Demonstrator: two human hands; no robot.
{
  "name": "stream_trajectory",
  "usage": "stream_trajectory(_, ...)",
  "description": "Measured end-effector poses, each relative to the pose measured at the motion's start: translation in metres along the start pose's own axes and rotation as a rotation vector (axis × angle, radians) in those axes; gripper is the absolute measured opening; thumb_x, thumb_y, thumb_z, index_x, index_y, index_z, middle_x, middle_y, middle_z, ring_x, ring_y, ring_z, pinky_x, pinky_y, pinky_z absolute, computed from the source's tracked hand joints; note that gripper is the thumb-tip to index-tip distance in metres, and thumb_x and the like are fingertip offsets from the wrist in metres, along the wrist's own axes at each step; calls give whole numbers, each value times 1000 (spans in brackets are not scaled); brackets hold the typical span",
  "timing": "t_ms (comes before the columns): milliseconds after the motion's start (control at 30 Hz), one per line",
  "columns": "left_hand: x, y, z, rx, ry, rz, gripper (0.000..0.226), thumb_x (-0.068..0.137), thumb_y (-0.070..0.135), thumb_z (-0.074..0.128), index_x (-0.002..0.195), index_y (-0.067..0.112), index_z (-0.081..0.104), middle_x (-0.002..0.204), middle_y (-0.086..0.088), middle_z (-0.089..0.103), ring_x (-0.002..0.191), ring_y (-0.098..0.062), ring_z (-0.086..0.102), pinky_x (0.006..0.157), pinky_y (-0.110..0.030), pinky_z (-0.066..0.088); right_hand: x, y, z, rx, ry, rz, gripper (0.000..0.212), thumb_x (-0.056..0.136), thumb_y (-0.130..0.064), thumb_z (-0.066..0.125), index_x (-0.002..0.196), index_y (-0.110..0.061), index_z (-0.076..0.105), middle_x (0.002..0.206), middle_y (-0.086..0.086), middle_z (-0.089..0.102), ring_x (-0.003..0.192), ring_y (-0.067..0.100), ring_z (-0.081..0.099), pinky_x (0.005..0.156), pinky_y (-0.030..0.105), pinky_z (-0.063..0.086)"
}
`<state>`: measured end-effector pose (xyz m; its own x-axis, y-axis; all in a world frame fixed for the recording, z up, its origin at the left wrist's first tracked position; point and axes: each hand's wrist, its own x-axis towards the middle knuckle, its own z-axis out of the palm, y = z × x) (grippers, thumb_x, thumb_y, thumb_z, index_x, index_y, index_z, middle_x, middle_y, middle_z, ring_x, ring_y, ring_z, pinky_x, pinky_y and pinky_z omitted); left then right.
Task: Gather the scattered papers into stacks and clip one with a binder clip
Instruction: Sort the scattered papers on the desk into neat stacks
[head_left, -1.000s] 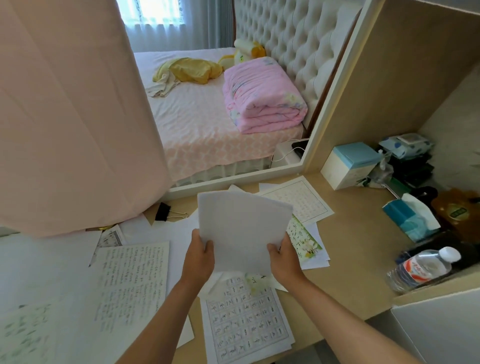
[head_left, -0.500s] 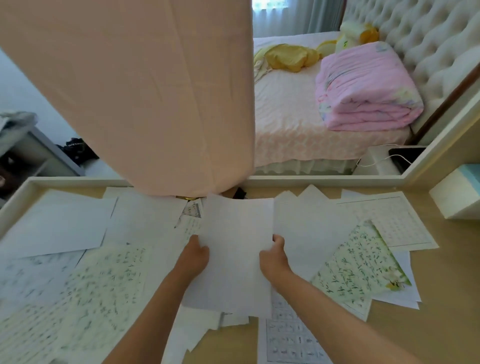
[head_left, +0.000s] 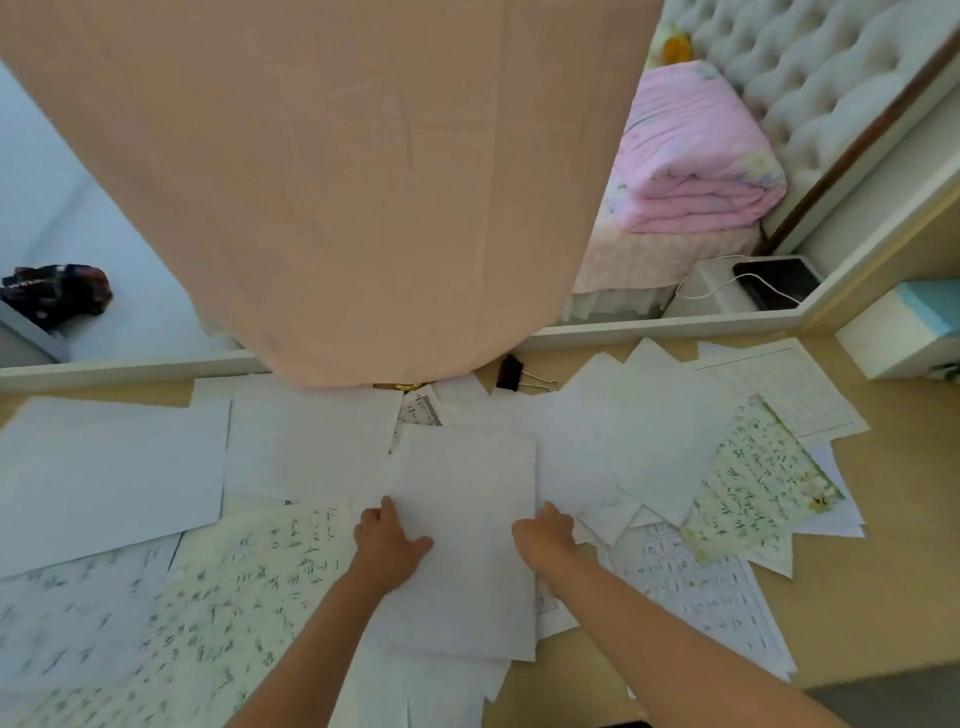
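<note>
Left hand (head_left: 387, 545) and right hand (head_left: 545, 540) each clamp one edge of the paper stack (head_left: 465, 499), now lowered flatter toward the surface (head_left: 857, 597). Binder clip (head_left: 511, 374) lies beyond the grip.

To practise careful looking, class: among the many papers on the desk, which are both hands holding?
The blank white paper in the middle: the left hand and right hand grip its side edges; the rest lie loose.

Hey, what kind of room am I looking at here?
Probably a bedroom with a desk: a folded pink quilt and a tufted headboard show beyond it, and scattered papers cover its top.
</note>
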<state>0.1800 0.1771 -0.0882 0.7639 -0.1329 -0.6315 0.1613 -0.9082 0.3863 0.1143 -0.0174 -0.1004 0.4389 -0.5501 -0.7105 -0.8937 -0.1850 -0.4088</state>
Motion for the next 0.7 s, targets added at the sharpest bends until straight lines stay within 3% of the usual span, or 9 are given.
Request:
stream_trajectory(133, 4, -3, -4, -92, 11, 27, 94, 89, 41, 65, 156, 11, 6, 153, -20, 26, 140, -38, 29, 111, -45, 31, -7, 5, 0, -81, -124, -131, 67, 89, -15, 49, 152, -14, 27, 150, 11, 29, 132, 28, 42, 107, 34, 41)
stream_trajectory(233, 2, 2, -10, -18, 18, 43, 91, 92, 39, 61, 156, 10, 2, 154, -19, 23, 142, -38, 24, 112, -47, 29, -8, 8, -13, 30, -122, -201, 47, 88, -12, 52, 134, -11, 47, 140, 16, 47, 115, 27, 56, 102, 40, 48)
stream_trajectory(267, 1, 8, -13, 15, 47, 63, 88, 93, 38, 60, 155, 10, 4, 154, -18, 22, 142, -38, 22, 112, -48, 29, -6, 10, -20, 77, -120, -208, 52, 90, -10, 54, 141, -9, 44, 142, 14, 49, 118, 27, 56, 100, 38, 49)
stream_trajectory(333, 1, 23, -17, 22, 143, 147, 77, 94, 34, 58, 153, 10, 15, 152, -17, 26, 139, -36, 24, 109, -48, 32, -3, 14, -41, 143, -113, -204, 61, 94, -13, 55, 151, -15, 35, 145, 7, 46, 124, 25, 54, 93, 32, 50)
stream_trajectory(433, 2, 61, -11, -54, 238, 305, 59, 94, 30, 58, 146, 15, 36, 143, -10, 43, 131, -31, 37, 104, -46, 37, 8, 27, -81, 196, -25, -227, 50, 95, -13, 56, 143, -20, 47, 132, 3, 54, 109, 21, 62, 82, 31, 53)
stream_trajectory(567, 0, 124, 18, -121, 158, 444, 47, 93, 30, 60, 137, 23, 46, 128, 3, 59, 117, -20, 55, 103, -39, 40, 27, 62, -152, 255, 85, -160, 42, 96, -11, 53, 137, -20, 51, 127, 4, 56, 90, 17, 64, 65, 26, 52)
stream_trajectory(700, -3, 184, 62, -124, 38, 547, 50, 91, 32, 64, 137, 23, 47, 128, 2, 57, 117, -19, 53, 101, -38, 45, 60, 109, -224, 208, 203, -89, 40, 94, -11, 51, 134, -19, 54, 125, 5, 58, 90, 19, 64, 70, 33, 54)
